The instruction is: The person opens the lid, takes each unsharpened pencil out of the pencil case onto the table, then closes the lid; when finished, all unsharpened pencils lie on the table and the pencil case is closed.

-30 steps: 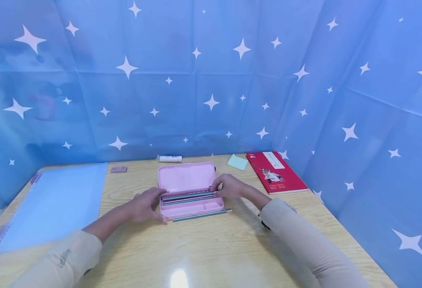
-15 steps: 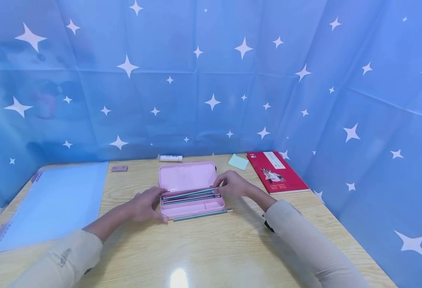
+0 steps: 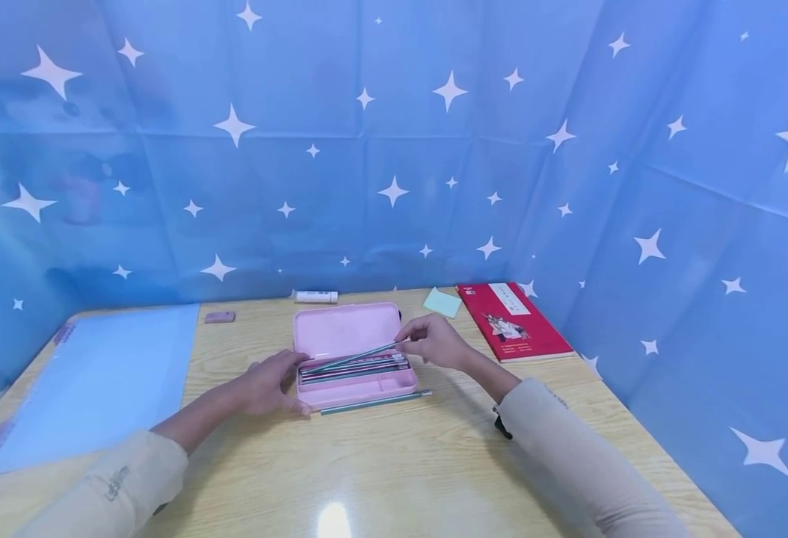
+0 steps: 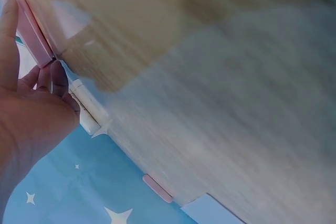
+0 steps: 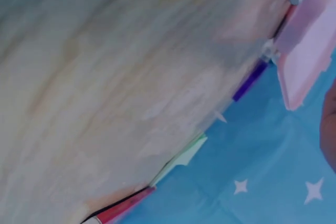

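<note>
A pink pencil case (image 3: pixel 348 329) lies open in the head view, its lid tipped back and several pencils in its rear compartment. My left hand (image 3: pixel 268 385) grips the case's left end, thumb at the near side and fingers at the far side; the left wrist view shows this hand (image 4: pixel 39 106) against the pink wall (image 4: pixel 34 38). Between thumb and fingers my right hand (image 3: pixel 438 344) pinches the raised right end of a green pencil (image 3: pixel 360 356), whose left end is still low in the case. Another green pencil (image 3: pixel 375 403) lies on the table along the case's front.
Behind the case lie a white tube (image 3: pixel 316 297) and a purplish eraser (image 3: pixel 220 317). Pale green sticky notes (image 3: pixel 442 302) and a red book (image 3: pixel 513 321) lie at the right back. A large pale blue sheet (image 3: pixel 98 388) covers the left. A starry blue curtain (image 3: pixel 340 179) borders the table.
My right hand has raised the right end of the green pencil out of the case, tilting it upward. The left hand keeps its hold on the case.
</note>
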The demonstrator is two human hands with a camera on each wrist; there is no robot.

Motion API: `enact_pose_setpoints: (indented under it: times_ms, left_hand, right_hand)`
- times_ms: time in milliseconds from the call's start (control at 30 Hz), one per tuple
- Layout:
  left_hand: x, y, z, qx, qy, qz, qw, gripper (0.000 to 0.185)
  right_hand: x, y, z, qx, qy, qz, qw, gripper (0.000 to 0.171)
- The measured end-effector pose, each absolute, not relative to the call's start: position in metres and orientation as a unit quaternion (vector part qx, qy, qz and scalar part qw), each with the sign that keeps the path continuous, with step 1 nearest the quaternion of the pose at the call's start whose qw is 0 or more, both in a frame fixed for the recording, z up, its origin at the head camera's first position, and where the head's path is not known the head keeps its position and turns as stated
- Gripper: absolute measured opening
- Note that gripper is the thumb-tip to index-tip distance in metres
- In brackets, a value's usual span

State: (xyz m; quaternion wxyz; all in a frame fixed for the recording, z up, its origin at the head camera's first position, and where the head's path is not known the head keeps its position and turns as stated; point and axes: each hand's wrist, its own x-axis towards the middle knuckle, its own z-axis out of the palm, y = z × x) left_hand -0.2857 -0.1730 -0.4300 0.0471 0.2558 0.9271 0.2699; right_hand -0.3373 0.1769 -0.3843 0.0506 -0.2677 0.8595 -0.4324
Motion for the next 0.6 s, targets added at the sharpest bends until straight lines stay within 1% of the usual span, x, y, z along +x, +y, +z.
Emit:
enact_pose_setpoints:
  times_ms: [233, 433, 600]
  left_hand:
    - [-0.288, -0.174, -0.424, 0.248, 0.930, 0.266, 0.050, 0.099]
    - [-0.286, -0.175, -0.421, 0.251, 0.932, 0.254, 0.056, 0.097]
    - [-0.285, -0.173, -0.423, 0.259, 0.932, 0.249, 0.051, 0.097]
  right_hand:
    - [-0.335, 0.181, -0.372, -0.276, 0.855, -0.438, 0.007, 0.009]
    - [-0.325, 0.189, -0.357, -0.263, 0.858, -0.440, 0.019, 0.016]
    - [-0.314, 0.203, -0.346, -0.252, 0.856, -0.451, 0.002, 0.020]
